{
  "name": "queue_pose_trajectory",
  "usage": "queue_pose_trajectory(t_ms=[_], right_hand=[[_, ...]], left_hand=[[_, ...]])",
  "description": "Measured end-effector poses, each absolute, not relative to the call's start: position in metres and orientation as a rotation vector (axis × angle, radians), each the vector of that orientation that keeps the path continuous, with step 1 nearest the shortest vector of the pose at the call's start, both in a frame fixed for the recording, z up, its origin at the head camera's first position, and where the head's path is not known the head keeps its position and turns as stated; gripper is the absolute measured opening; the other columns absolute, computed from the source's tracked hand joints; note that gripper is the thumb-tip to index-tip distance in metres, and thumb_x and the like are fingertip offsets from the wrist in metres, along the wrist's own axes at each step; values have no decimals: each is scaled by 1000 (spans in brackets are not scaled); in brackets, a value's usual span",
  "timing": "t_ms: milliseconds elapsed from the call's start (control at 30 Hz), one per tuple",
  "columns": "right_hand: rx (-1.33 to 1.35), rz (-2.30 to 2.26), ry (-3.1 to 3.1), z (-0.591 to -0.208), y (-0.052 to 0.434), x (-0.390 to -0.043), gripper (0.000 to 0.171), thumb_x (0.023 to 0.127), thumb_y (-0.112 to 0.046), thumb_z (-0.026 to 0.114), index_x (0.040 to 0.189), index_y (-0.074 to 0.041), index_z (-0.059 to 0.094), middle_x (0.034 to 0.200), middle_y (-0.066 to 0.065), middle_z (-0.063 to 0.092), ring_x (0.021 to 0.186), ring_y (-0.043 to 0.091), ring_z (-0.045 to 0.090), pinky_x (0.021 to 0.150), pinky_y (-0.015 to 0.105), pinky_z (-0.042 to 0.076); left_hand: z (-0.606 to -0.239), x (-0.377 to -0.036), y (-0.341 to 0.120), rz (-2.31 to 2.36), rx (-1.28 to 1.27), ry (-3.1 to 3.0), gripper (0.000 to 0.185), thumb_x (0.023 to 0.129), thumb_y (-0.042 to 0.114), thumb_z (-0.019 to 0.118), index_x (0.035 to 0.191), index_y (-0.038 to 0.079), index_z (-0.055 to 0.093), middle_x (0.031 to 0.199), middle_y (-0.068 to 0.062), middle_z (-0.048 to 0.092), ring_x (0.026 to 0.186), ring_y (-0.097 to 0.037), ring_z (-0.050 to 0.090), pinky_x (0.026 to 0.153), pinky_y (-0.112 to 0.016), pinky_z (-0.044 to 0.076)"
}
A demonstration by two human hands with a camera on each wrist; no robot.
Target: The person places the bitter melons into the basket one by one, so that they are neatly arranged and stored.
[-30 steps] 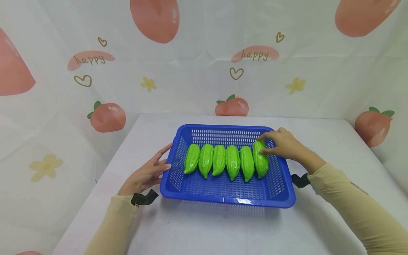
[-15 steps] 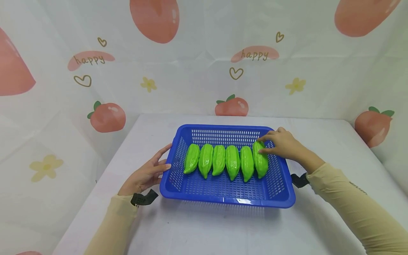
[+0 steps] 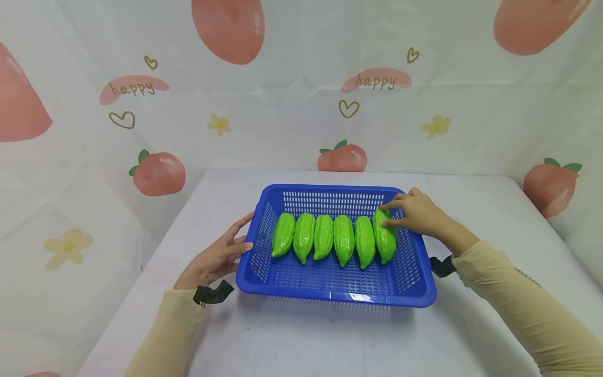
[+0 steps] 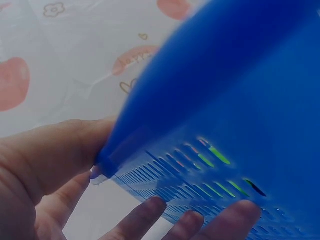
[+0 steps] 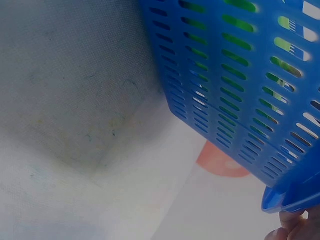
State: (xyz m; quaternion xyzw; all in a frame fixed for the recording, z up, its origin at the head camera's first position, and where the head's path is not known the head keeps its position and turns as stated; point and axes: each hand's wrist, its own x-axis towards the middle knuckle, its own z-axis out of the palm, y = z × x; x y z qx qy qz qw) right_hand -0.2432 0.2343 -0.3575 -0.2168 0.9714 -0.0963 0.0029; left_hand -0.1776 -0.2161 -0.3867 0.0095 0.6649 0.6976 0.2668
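Observation:
A blue plastic basket (image 3: 301, 294) with slotted walls carries several glossy green bitter melons (image 3: 344, 241), side by side in a row with their pointed ends toward me. My left hand (image 3: 214, 262) grips the basket's left side. In the left wrist view its thumb lies at the rim and its fingers (image 4: 182, 225) spread under the slotted wall. My right hand (image 3: 419, 213) reaches over the right rim and pinches the upper part of the rightmost bitter melon (image 3: 385, 243) between thumb and finger. In the right wrist view only a bit of that hand shows below the rim.
The basket is over a white-covered table (image 3: 301, 345), its shadow below it. A white cloth backdrop (image 3: 282, 104) printed with fruit, hearts and flowers rises behind. Black wrist mounts (image 3: 214, 292) stick out from both sleeves near the basket's sides.
The rightmost bitter melon and the right hand have shifted very slightly to the left. The left hand and the basket have stayed still.

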Motion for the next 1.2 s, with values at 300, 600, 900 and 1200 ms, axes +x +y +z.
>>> queue_pose_trajectory(t_ms=[300,600,900,1200], right_hand=[[-732,-403,3055,-356,237,-242,45,84,-34,74,118,-6,70,116,19,66,97,35,53,83,50,46],[-683,-669,2996,-350,245,-239,35,88,-23,71,118,-5,68,117,19,65,109,39,57,95,57,47],[-717,-861,2985,-340,253,-227,33,90,-20,69,119,-5,66,112,14,66,89,23,57,70,30,49],[-715,-1004,2971,-320,261,-204,32,95,-23,62,122,-7,64,118,13,66,101,30,63,85,48,53]], left_hand=[[-385,-177,-216,1888,23,1786,78,95,14,62,151,46,18,148,-18,40,103,-26,67,88,-47,55],[-384,-177,-217,1873,31,1803,78,95,15,61,151,47,17,148,-17,40,105,-28,66,88,-48,55],[-385,-176,-223,1774,109,1917,73,97,24,58,151,49,15,152,-15,38,115,-30,61,93,-49,53],[-363,-166,-231,1605,225,2175,65,99,33,54,154,29,22,153,-18,35,133,-43,43,97,-55,49]])
